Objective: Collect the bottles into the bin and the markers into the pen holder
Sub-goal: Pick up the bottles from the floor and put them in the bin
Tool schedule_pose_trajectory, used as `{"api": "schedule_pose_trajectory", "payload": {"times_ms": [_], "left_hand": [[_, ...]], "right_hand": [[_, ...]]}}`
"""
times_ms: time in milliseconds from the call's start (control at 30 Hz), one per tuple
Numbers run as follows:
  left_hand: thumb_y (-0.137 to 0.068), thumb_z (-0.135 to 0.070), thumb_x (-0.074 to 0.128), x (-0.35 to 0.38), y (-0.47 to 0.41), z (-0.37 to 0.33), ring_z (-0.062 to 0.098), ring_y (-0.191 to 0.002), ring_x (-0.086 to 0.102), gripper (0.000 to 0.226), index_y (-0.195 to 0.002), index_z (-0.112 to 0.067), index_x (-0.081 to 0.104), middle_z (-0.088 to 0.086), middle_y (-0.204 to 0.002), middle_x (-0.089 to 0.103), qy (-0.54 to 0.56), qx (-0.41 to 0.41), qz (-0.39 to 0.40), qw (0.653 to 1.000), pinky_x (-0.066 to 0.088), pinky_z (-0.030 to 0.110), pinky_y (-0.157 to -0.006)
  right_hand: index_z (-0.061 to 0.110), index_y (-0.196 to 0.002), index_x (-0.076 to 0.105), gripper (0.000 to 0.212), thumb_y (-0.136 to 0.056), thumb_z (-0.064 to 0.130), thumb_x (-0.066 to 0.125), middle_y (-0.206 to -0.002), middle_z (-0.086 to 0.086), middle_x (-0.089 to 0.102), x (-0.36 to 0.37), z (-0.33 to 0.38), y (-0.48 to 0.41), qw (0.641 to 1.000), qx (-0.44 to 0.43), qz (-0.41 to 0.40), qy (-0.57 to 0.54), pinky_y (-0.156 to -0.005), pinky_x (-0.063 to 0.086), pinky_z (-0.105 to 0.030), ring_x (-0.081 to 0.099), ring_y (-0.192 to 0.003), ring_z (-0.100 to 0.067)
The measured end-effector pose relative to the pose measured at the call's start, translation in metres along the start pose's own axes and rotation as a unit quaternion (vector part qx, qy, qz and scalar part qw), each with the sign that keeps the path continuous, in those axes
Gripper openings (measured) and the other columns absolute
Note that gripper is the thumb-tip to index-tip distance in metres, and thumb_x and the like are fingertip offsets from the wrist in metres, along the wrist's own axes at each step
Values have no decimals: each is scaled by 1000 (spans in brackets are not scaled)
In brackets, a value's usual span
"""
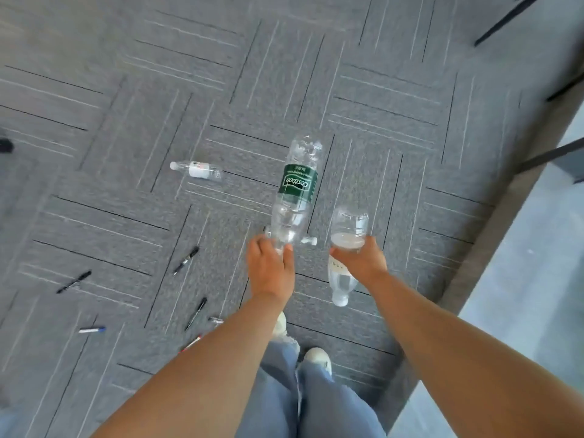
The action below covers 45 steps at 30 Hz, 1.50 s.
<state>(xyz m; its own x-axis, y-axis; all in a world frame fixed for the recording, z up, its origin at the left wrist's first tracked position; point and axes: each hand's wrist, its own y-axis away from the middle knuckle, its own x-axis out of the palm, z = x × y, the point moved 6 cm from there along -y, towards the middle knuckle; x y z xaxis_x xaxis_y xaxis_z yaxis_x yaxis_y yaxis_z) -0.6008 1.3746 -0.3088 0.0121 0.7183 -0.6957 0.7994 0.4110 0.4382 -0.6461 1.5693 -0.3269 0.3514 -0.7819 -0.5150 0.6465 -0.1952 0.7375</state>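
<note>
- Over the grey carpet [126,121], in the head view, the left hand [268,267] curls round the neck end of the green-label bottle [297,181]. The neck itself is hidden in the fingers, and the ribbed, clear base points away from the person.
- Just right of the green-label bottle, the right hand [360,260] grips a clear bottle [349,227] round its middle. A labelled neck and pale cap show below that hand; I cannot tell whether they belong to the same bottle.
- Behind the green-label bottle's lower end lies a hidden bottle [311,241], with only its white cap poking out.
- Left of the green-label bottle and well apart, a small bottle [196,170] with a white label lies on its side.
- Further left and nearer the person, three black markers [186,260] and a blue-capped marker [91,329] lie scattered apart. The left forearm cuts off a red-tipped marker [189,343] and a silver stub [215,319].
- A dark object [4,145] is cropped at the left edge, too blurred to name.
- Right of the green-label bottle the carpet ends at a paler, smooth floor [521,263], crossed by dark furniture legs [550,154]. Open carpet stretches beyond and to the left.
- The carpet is square tiles, each striped with thin light and dark lines.
- Below the arms are loose blue jeans [284,390] and white shoes [317,358].
</note>
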Motion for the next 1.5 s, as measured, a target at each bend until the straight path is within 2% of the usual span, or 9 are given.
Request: {"api": "schedule_pose_trajectory", "payload": {"times_ms": [267, 467, 567, 700, 900, 1000, 1100, 1233, 1500], "left_hand": [[-95, -30, 47, -96, 67, 13, 26, -123, 38, 42, -122, 2, 45, 12, -139, 32, 60, -20, -95, 993, 39, 34, -104], [-95, -34, 45, -158, 138, 74, 28, -118, 41, 41, -118, 0, 44, 12, -134, 33, 118, -87, -169, 975, 41, 43, -102], [-96, -33, 44, -200, 174, 119, 27, -120, 38, 42, -120, 1, 44, 13, -133, 35, 127, -122, -210, 962, 39, 39, -104], [-96, -30, 45, -254, 221, 197, 29, -121, 38, 39, -119, 1, 45, 14, -132, 37, 164, -184, -264, 933, 35, 39, -104], [-96, -30, 45, -334, 287, 343, 30, -122, 36, 40, -124, -1, 44, 15, -132, 37, 179, -259, -326, 891, 32, 39, -102], [-96, -29, 45, -387, 314, 428, 28, -121, 35, 37, -122, -3, 44, 13, -132, 36, 187, -279, -340, 879, 33, 38, -100], [-96, -30, 44, -453, 345, 521, 27, -122, 34, 38, -123, -3, 43, 12, -133, 35, 165, -275, -353, 879, 33, 38, -102], [-95, -29, 46, -528, 400, 639, 29, -126, 33, 43, -128, -1, 42, 13, -136, 36, 112, -304, -347, 880, 26, 38, -110], [-96, -32, 44, -585, 461, 783, 32, -125, 34, 49, -132, 0, 37, 16, -138, 33, 131, -395, -331, 847, 35, 45, -105]], "right_hand": [[11, -137, 36, 76, -76, 37, 75, -129, -10, 56, 18, 45, 102, 994, -94, 54, 20, -93, 46, -38, 54, -118, -30], [11, -132, 40, 71, -76, 35, 75, -123, -7, 58, 64, 60, 174, 981, -159, 103, 40, -89, 44, -36, 55, -114, -29], [13, -128, 45, 73, -69, 42, 78, -116, -4, 63, 110, 73, 214, 969, -188, 146, 63, -91, 48, -36, 60, -109, -27], [13, -121, 54, 82, -54, 54, 77, -109, -4, 67, 193, 91, 260, 942, -240, 206, 113, -93, 51, -41, 64, -103, -25], [4, -110, 58, 43, -78, 25, 76, -104, -7, 66, 346, 128, 378, 895, -319, 269, 160, -87, 48, -32, 63, -100, -22], [5, -112, 62, 47, -75, 31, 77, -104, -11, 69, 441, 143, 437, 882, -347, 276, 160, -76, 46, -28, 66, -98, -25], [8, -116, 57, 57, -71, 37, 78, -107, -7, 67, 543, 143, 500, 875, -343, 295, 173, -76, 47, -29, 65, -101, -24], [7, -121, 47, 58, -76, 30, 77, -106, -1, 59, 659, 133, 600, 842, -366, 336, 207, -78, 46, -30, 59, -100, -19], [8, -124, 45, 64, -74, 31, 78, -110, -3, 61, 793, 126, 698, 829, -364, 363, 223, -92, 52, -40, 59, -103, -22]]}}
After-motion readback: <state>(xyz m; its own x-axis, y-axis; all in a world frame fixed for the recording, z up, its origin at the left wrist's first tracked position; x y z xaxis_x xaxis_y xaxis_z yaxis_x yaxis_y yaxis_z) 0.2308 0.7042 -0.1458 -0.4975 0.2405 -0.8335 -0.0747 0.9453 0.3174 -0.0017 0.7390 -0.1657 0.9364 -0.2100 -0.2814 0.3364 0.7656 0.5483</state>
